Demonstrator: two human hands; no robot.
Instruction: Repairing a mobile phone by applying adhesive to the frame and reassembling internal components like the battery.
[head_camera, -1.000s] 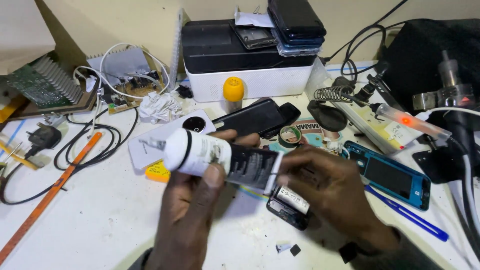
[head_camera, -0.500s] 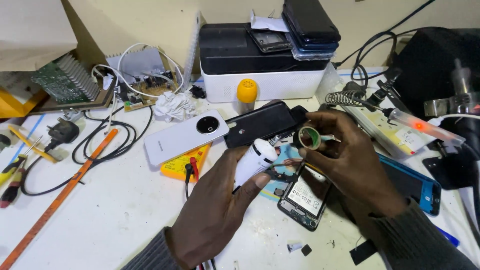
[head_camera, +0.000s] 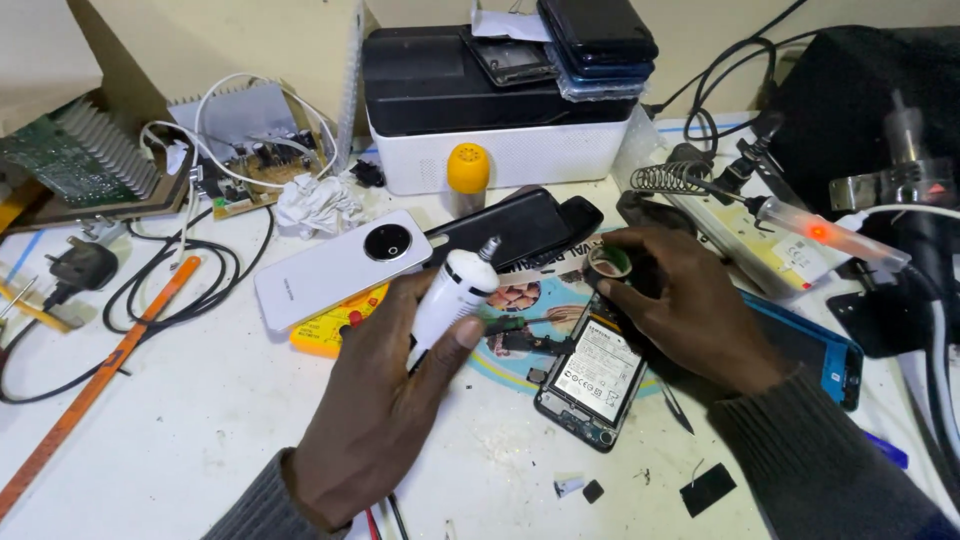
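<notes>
My left hand (head_camera: 385, 400) grips a white squeeze bottle (head_camera: 452, 293), its metal nozzle pointing up and to the right. My right hand (head_camera: 690, 305) holds a small roll of tape (head_camera: 608, 262) between thumb and fingers, just right of the nozzle. Below the two hands lies an opened phone (head_camera: 590, 378) with its battery showing, on a round printed mat (head_camera: 520, 310). A small flex part (head_camera: 520, 335) rests on the mat beside the phone.
A white phone (head_camera: 335, 268) lies face down to the left, next to a yellow tool (head_camera: 325, 335). Black phones (head_camera: 520, 228), a yellow-capped bottle (head_camera: 467, 175) and a black-and-white box (head_camera: 490, 100) stand behind. A blue phone (head_camera: 810, 355), power strip (head_camera: 770, 245), soldering gear, cables and circuit boards (head_camera: 70, 160) surround the bench.
My left hand has turned the white bottle from lying sideways to nozzle-up and moved it left. My right hand has picked up the tape roll and holds it over the opened phone.
</notes>
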